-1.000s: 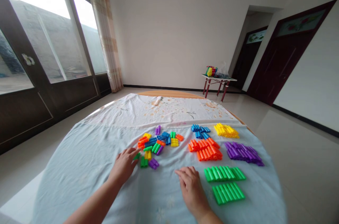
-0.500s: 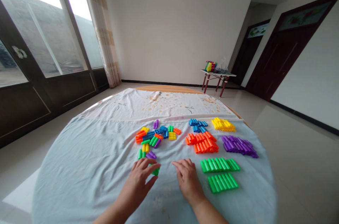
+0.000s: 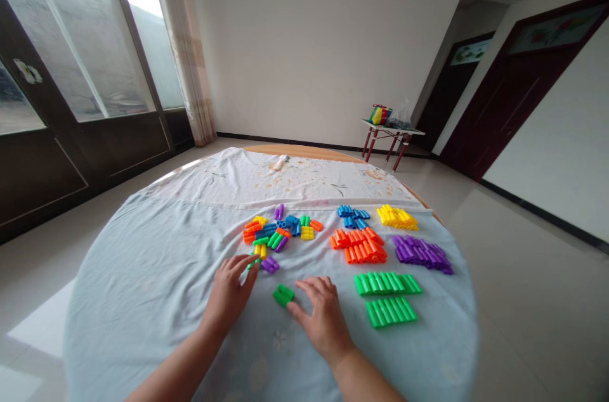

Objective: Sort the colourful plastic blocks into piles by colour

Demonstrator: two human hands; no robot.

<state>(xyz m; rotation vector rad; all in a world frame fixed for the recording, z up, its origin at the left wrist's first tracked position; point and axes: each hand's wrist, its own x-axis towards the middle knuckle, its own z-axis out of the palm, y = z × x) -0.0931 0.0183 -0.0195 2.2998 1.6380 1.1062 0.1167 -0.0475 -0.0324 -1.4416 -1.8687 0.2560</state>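
Observation:
A pair of joined green plastic tubes (image 3: 284, 295) lies on the light blue cloth between my hands. My right hand (image 3: 324, 314) is beside it, thumb and forefinger spread apart, with the thumb tip close to its right edge. My left hand (image 3: 231, 288) reaches over another green piece (image 3: 252, 258), which its fingers partly cover. The left thumb and forefinger are apart; I cannot tell if they touch that piece. Just beyond are a purple pair (image 3: 270, 264) and a yellow pair (image 3: 261, 251), in front of a mixed heap of coloured tubes (image 3: 280, 234).
Sorted by colour on the right are green rows (image 3: 391, 312), an orange stack (image 3: 364, 250), a purple stack (image 3: 423, 255), a yellow stack (image 3: 397, 218) and blue pieces (image 3: 353, 217). The round table's cloth (image 3: 143, 275) has creases. A small side table (image 3: 392, 130) stands by the wall.
My left hand has let go of the green pair and moved left and away from me to the other green piece. My right hand has come left beside the released pair.

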